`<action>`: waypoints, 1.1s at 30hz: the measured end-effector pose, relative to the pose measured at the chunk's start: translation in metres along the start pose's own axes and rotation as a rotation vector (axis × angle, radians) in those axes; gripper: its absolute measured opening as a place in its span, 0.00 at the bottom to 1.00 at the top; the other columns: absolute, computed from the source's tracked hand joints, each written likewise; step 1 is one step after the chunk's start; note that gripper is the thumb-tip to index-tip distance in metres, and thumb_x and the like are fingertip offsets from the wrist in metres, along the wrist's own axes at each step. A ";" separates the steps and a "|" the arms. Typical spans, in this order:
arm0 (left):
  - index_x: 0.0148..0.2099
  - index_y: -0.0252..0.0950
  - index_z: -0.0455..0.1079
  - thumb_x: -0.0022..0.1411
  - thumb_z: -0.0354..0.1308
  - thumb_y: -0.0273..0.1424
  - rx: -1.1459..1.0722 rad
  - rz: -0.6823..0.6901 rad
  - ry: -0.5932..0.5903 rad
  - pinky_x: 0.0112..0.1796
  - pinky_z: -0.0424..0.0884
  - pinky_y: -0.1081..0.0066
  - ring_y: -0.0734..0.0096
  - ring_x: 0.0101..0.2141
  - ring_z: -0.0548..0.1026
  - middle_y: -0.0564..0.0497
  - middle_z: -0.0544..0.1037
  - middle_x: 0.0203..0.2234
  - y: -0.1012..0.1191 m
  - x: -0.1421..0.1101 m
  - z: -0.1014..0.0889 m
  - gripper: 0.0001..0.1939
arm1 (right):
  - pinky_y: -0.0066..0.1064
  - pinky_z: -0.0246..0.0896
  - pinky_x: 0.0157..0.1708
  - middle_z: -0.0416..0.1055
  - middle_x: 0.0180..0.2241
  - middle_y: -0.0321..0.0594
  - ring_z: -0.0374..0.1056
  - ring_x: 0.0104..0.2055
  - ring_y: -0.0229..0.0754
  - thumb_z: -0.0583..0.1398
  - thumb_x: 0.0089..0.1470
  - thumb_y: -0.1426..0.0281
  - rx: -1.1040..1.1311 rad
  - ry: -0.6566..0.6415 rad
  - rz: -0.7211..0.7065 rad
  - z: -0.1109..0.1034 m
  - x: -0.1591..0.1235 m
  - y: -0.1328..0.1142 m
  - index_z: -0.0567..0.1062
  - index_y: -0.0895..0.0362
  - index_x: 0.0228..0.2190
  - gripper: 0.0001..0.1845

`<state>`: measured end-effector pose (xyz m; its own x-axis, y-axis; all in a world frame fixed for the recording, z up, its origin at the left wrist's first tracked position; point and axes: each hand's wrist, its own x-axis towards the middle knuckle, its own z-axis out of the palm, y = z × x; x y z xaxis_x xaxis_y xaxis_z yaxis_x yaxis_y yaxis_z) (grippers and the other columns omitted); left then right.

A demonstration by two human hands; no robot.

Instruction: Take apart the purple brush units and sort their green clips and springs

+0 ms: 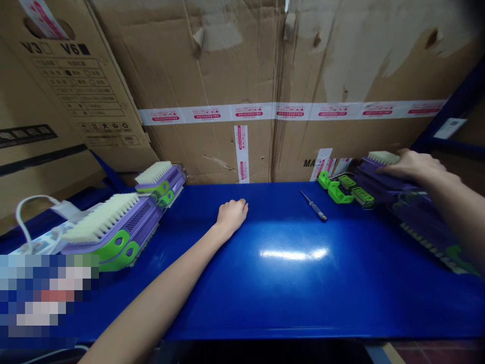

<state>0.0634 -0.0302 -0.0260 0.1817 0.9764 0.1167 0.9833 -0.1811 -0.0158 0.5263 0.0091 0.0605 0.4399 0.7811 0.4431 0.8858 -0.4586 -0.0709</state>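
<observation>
My left hand (232,217) rests on the blue tabletop, its fingers curled into a fist with nothing showing in it. At the far right, my right hand (419,164) is closed over a purple brush (373,172) with white bristles on top. More purple brush parts (424,222) lie beneath and beside that hand, partly hidden by my forearm and dim. Left of them sit small green plastic parts (339,192) with dark pieces among them. A screwdriver (313,206) with a clear handle lies between my two hands, touched by neither.
Two stacks of purple and green brushes stand at the left, a near stack (113,227) and a far stack (161,182). Beside them is a white plug with a cable (28,202). Cardboard boxes (212,65) wall off the back. The table's front edge (284,333) runs below.
</observation>
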 end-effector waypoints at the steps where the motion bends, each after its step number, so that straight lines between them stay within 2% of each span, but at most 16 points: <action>1: 0.45 0.36 0.71 0.69 0.40 0.36 0.000 0.001 0.001 0.36 0.71 0.61 0.52 0.39 0.78 0.41 0.78 0.36 0.000 0.000 0.000 0.19 | 0.40 0.48 0.27 0.71 0.39 0.67 0.67 0.36 0.53 0.64 0.40 0.47 -0.011 -0.090 0.072 0.000 -0.001 -0.001 0.73 0.63 0.50 0.42; 3: 0.45 0.36 0.71 0.69 0.40 0.36 0.000 0.001 0.003 0.36 0.71 0.61 0.53 0.39 0.78 0.41 0.78 0.36 0.000 0.000 0.001 0.19 | 0.41 0.48 0.29 0.69 0.45 0.66 0.66 0.42 0.55 0.64 0.42 0.49 -0.013 -0.228 0.153 0.000 -0.002 -0.002 0.69 0.60 0.54 0.42; 4: 0.44 0.36 0.71 0.69 0.40 0.36 0.000 0.001 0.004 0.36 0.71 0.61 0.53 0.39 0.78 0.41 0.78 0.36 0.000 0.000 0.001 0.19 | 0.41 0.48 0.29 0.68 0.47 0.66 0.65 0.44 0.56 0.63 0.43 0.50 -0.007 -0.255 0.153 0.001 -0.002 -0.001 0.67 0.59 0.55 0.42; 8: 0.44 0.35 0.71 0.69 0.40 0.36 0.000 0.000 0.004 0.36 0.71 0.62 0.54 0.39 0.78 0.41 0.78 0.36 0.000 0.000 0.001 0.18 | 0.41 0.49 0.31 0.65 0.50 0.65 0.64 0.47 0.56 0.59 0.48 0.48 -0.004 -0.297 0.145 0.011 0.001 0.005 0.64 0.56 0.57 0.40; 12: 0.44 0.36 0.71 0.69 0.40 0.36 -0.002 0.001 0.001 0.36 0.71 0.61 0.53 0.40 0.78 0.41 0.78 0.36 0.000 0.000 0.000 0.18 | 0.44 0.51 0.34 0.64 0.51 0.65 0.62 0.50 0.60 0.59 0.48 0.47 -0.018 -0.318 0.185 0.013 0.000 0.002 0.63 0.55 0.57 0.39; 14: 0.44 0.36 0.71 0.69 0.40 0.36 -0.004 0.001 0.001 0.37 0.71 0.61 0.53 0.40 0.78 0.41 0.79 0.36 0.000 0.000 0.000 0.18 | 0.48 0.52 0.38 0.62 0.52 0.66 0.59 0.53 0.64 0.58 0.49 0.46 -0.042 -0.275 0.203 0.006 -0.007 -0.009 0.63 0.57 0.57 0.40; 17: 0.44 0.36 0.71 0.69 0.41 0.36 -0.008 -0.002 0.002 0.37 0.71 0.61 0.53 0.40 0.78 0.41 0.79 0.36 0.000 0.000 0.000 0.18 | 0.53 0.51 0.44 0.60 0.54 0.67 0.55 0.56 0.67 0.54 0.51 0.45 -0.052 -0.084 0.138 -0.009 -0.027 -0.036 0.63 0.60 0.55 0.39; 21: 0.45 0.36 0.71 0.69 0.40 0.37 -0.014 -0.005 0.003 0.38 0.70 0.61 0.53 0.40 0.77 0.40 0.78 0.36 0.000 0.001 0.001 0.19 | 0.51 0.56 0.44 0.65 0.50 0.62 0.60 0.52 0.63 0.52 0.56 0.54 0.068 0.150 -0.152 -0.019 -0.067 -0.085 0.64 0.61 0.55 0.31; 24: 0.45 0.36 0.71 0.69 0.40 0.37 -0.018 -0.006 0.003 0.37 0.70 0.61 0.53 0.40 0.77 0.40 0.78 0.36 0.000 0.000 0.001 0.19 | 0.51 0.59 0.47 0.68 0.49 0.59 0.62 0.51 0.61 0.51 0.56 0.56 0.251 0.161 -0.464 -0.012 -0.105 -0.123 0.66 0.62 0.55 0.31; 26: 0.45 0.36 0.71 0.69 0.40 0.37 -0.018 -0.007 0.004 0.37 0.70 0.61 0.53 0.39 0.77 0.40 0.78 0.36 0.000 0.000 0.001 0.19 | 0.49 0.58 0.52 0.67 0.51 0.57 0.61 0.54 0.58 0.49 0.59 0.57 0.388 0.082 -0.701 -0.002 -0.132 -0.144 0.65 0.62 0.56 0.30; 28: 0.44 0.36 0.71 0.69 0.40 0.37 -0.017 -0.008 0.006 0.37 0.70 0.61 0.53 0.39 0.77 0.40 0.78 0.36 0.000 0.000 0.001 0.19 | 0.48 0.58 0.55 0.65 0.54 0.57 0.60 0.57 0.56 0.48 0.60 0.56 0.480 -0.032 -0.854 0.009 -0.158 -0.159 0.63 0.63 0.57 0.31; 33: 0.45 0.36 0.71 0.69 0.40 0.37 -0.020 -0.004 0.001 0.38 0.70 0.61 0.53 0.40 0.77 0.40 0.78 0.36 0.000 0.000 0.001 0.19 | 0.52 0.52 0.60 0.59 0.60 0.54 0.54 0.62 0.56 0.49 0.59 0.51 0.566 -0.259 -0.940 0.032 -0.193 -0.172 0.62 0.59 0.59 0.35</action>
<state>0.0636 -0.0298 -0.0267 0.1778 0.9770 0.1180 0.9837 -0.1796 0.0047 0.2936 -0.0485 -0.0416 -0.4782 0.8097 0.3403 0.7922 0.5649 -0.2309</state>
